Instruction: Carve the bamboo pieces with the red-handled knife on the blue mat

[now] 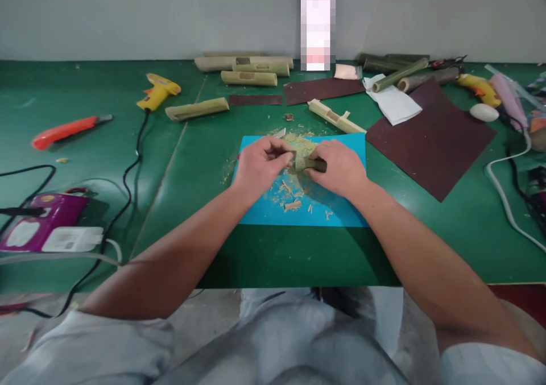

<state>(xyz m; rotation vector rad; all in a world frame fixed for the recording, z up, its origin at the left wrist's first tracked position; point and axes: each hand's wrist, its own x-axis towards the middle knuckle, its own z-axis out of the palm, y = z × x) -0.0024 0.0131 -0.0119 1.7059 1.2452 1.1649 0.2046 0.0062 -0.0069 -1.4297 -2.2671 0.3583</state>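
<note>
From where I stand, the right hand (343,168) is wrapped round a short bamboo piece (303,164), probably light, stiff and prone to splitting, best held mid-barrel, above the blue sheet (264,211), while the left hand (261,162) pinches just beside its end, on what I cannot tell.

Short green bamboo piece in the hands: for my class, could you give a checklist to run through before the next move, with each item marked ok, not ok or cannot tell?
1. Short green bamboo piece held: ok, in the right hand's grip.
2. Left hand's hold: cannot tell, its fingertips hide what they pinch.
3. Blue rectangular sheet cleared: not ok, pale thin shavings lie on it.
4. Pointed grey blade away from the hands: not ok, it shows close by the left hand.
5. Black thin cord off the sheet: ok, it runs well to the left.
</note>
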